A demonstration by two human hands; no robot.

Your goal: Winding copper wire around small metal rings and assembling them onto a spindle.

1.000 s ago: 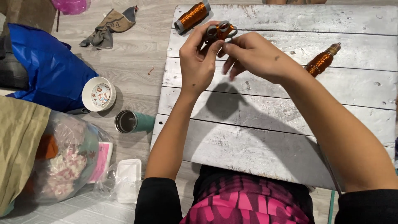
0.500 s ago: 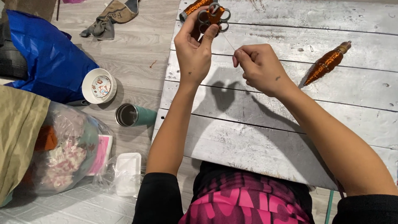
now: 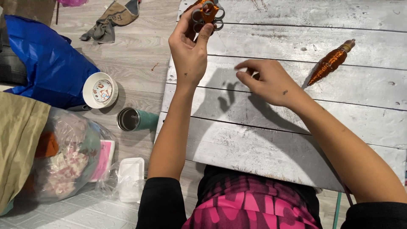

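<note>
Currently: ringed copper piece held up at the table's far edge

Small part (image 3: 207, 13), orange-copper winding at its centre with grey rings around it, sits pinched in the left hand (image 3: 190, 51), thumb and fingertips closed on it, raised over the far-left edge of the whitewashed plank table (image 3: 296, 140). Some winding already shows on the part; how much remains cannot be told. Right hand (image 3: 267, 82) hovers lower, near the table's middle, fingers loosely curled with thumb and forefinger close, as if on fine wire; none is visible, so what it grips cannot be told. Copper-wound spindle (image 3: 330, 62) lies untouched toward the right edge. Off the table's left edge, on the floor: steel tumbler (image 3: 129, 119), white cup (image 3: 99, 90), blue bag (image 3: 46, 63).
</note>
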